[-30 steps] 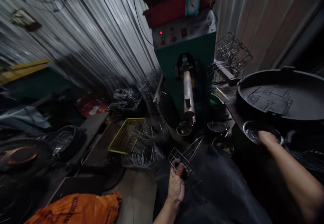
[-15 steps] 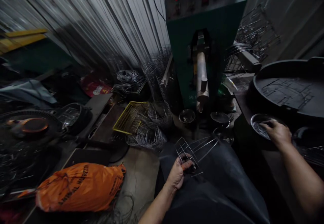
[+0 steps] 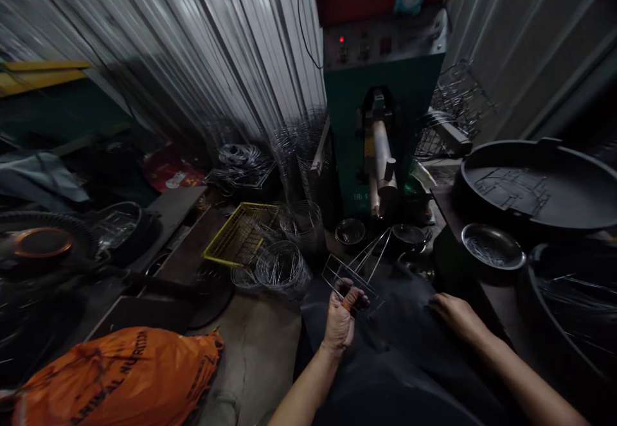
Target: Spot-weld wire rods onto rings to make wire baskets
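My left hand is closed around a small wire rack, with an orange cover on one finger. The rack sits just above my dark apron-covered lap and points toward the green machine. My right hand rests low on the lap near the rack's right side; its fingers are curled and whatever they pinch is too small to make out. A metal bowl of small wire pieces sits just beyond the right hand.
A large black round tray holds wire shapes at right. Another dark tub sits at far right. Wire coils, a yellow wire basket and small bowls crowd the floor ahead. An orange sack lies at lower left.
My right hand left the metal bowl and came down to my lap beside the wire rack. The left hand kept its grip on the rack. The view tilted slightly.
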`<move>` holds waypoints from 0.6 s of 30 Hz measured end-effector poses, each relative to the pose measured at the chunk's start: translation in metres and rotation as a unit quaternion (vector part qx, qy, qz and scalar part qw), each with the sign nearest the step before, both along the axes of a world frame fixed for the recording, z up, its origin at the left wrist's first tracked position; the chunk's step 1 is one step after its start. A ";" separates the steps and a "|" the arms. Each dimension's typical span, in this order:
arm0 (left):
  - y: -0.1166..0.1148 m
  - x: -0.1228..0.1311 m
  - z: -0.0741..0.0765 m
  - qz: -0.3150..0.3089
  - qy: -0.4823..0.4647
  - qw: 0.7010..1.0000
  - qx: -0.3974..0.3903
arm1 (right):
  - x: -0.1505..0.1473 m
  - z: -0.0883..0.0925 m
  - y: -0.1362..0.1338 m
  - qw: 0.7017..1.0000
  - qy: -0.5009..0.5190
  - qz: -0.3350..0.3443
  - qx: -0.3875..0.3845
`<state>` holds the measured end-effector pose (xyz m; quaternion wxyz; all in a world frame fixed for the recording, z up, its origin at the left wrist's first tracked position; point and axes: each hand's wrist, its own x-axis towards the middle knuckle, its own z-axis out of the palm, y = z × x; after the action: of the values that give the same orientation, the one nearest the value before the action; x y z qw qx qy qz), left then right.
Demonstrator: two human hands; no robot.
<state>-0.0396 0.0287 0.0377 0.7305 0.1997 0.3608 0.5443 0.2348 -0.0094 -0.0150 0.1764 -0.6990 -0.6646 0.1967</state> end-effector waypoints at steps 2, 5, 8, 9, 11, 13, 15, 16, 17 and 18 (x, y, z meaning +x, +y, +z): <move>-0.002 -0.001 0.001 0.002 -0.001 1.000 0.000 | -0.006 0.018 0.010 1.000 0.004 -0.018 -0.002; -0.006 0.001 0.000 -0.002 -0.002 1.000 0.002 | -0.034 0.046 0.031 0.989 0.123 -0.077 0.030; -0.009 0.004 -0.001 -0.010 -0.001 1.000 0.011 | -0.073 0.071 0.052 0.947 0.299 -0.102 0.049; -0.009 0.005 -0.002 -0.012 -0.002 1.000 0.013 | -0.085 0.077 0.057 0.932 0.345 -0.100 0.049; -0.010 0.006 -0.005 -0.014 -0.004 1.000 0.015 | -0.103 0.086 0.063 0.906 0.408 -0.098 0.053; -0.009 0.004 -0.008 -0.012 -0.002 1.000 0.018 | -0.112 0.090 0.065 0.890 0.443 -0.096 0.058; -0.008 0.002 -0.010 -0.014 0.003 1.000 0.021 | -0.114 0.090 0.064 0.883 0.456 -0.092 0.065; -0.007 0.002 -0.012 -0.017 0.005 1.000 0.020 | -0.113 0.089 0.064 0.883 0.455 -0.090 0.068; -0.007 0.001 -0.013 -0.019 0.006 1.000 0.018 | -0.112 0.087 0.063 0.885 0.451 -0.087 0.068; -0.006 0.001 -0.014 -0.022 0.007 1.000 0.013 | -0.110 0.085 0.063 0.888 0.446 -0.086 0.069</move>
<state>-0.0389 0.0224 0.0236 0.7375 0.2205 0.3541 0.5311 0.1246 0.0541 0.0704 0.5185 -0.5780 -0.4649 0.4254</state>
